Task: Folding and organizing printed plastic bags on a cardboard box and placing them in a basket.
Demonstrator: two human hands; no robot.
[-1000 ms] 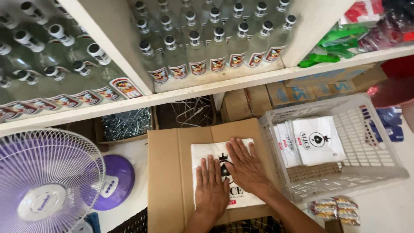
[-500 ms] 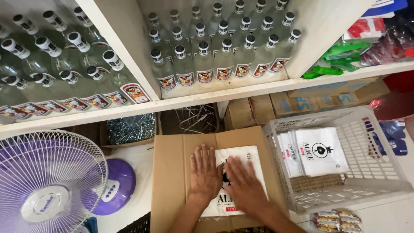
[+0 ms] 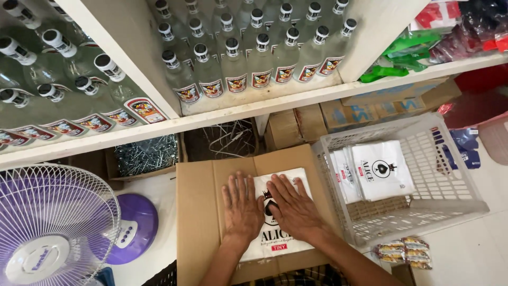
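We press both hands flat, fingers spread and gripping nothing, on a white bag [image 3: 275, 233] that lies on a cardboard sheet [image 3: 203, 212]. Our left hand [image 3: 242, 209] covers the bag's left edge, our right hand [image 3: 293, 206] its middle. We judge that the slick bag could slide or crease under uneven pressure, and an elbow drifting right could knock the basket [image 3: 450, 175] beside us. We count one bag under our hands, a small stack in the basket whose number we cannot tell, one fan [image 3: 47, 233], and many clear bottles [image 3: 235, 69] on the shelf, too many to count surely.
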